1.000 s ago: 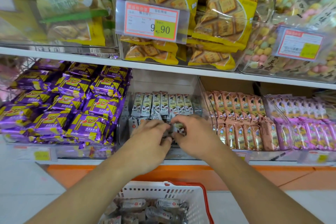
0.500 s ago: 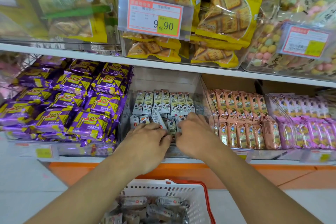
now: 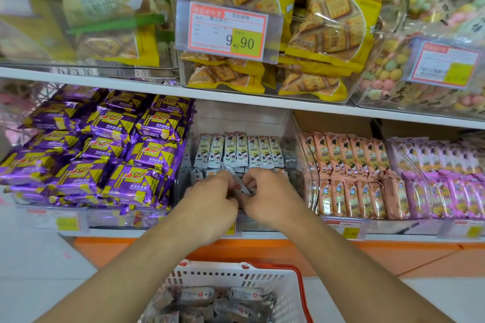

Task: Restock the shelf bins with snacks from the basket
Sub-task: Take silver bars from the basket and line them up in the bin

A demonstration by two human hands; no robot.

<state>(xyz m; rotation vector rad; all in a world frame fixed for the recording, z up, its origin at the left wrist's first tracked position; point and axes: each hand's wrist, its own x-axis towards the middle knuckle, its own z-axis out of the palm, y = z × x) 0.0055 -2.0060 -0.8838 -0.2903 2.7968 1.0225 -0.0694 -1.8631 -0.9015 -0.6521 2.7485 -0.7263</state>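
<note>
From the head camera, both hands reach into the clear middle bin (image 3: 294, 139) on the lower shelf. The left hand (image 3: 210, 202) and right hand (image 3: 270, 199) meet over its front edge, fingers curled, together pinching one grey snack packet (image 3: 240, 186) between them. The packet sits just above the knuckles, its long axis tilted, upper end leaning toward the left rear. Behind it a row of grey packets (image 3: 237, 149) stands upright. The white basket (image 3: 291, 288) below holds more packets.
</note>
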